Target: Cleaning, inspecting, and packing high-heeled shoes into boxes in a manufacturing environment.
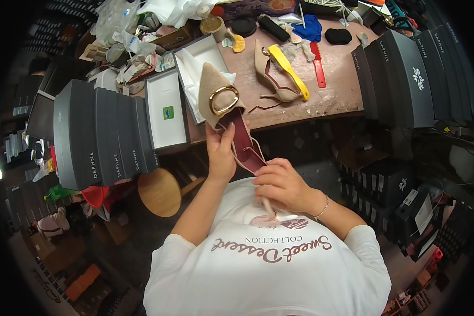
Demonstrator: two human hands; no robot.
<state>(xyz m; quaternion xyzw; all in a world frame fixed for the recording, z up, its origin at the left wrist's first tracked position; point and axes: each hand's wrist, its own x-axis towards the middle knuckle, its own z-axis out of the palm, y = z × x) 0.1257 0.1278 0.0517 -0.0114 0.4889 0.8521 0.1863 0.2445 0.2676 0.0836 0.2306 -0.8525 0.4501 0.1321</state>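
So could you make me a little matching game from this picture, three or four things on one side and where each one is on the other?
Things:
1. beige shoe with gold buckle
2. second beige shoe
3. red comb
4. round wooden stool

Places:
A. on the floor, below the table edge
B. held in both hands
C. lying on the table under a yellow strip
D. on the table, right of the yellow strip

Pairs: 1-B, 2-C, 3-D, 4-A

A single head-worn fisheye view looks steeply down from just above the person's chest, facing forward over the bench (331, 100). The bench fills the upper frame, close by; the floor lies below its front edge, and straight lines bend toward the dark rim.
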